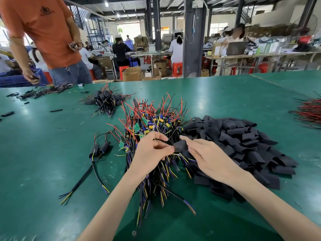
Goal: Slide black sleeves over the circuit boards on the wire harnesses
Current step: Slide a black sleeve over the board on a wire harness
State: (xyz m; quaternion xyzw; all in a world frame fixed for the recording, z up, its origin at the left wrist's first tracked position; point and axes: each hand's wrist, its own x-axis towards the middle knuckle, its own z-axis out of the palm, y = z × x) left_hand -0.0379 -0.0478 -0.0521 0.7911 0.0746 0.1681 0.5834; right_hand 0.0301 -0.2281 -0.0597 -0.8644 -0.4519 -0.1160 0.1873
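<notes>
A big heap of wire harnesses (152,122) with bare green circuit boards and red, black, yellow and purple wires lies mid-table. To its right spreads a pile of flat black sleeves (243,141). My right hand (206,155) pinches one black sleeve (179,146) just above the heap. My left hand (152,150) meets that sleeve at its left end, fingertips pinching it there; a harness's wires run under both hands. Whether a board is inside the sleeve is hidden. Two sleeved harnesses (100,148) lie to the left.
A bundle of sleeved harnesses (106,100) lies farther back on the green table (43,153). More red and black wires (311,112) sit at the right edge. A person in an orange shirt (45,32) stands at the far left corner near scattered black parts (40,93).
</notes>
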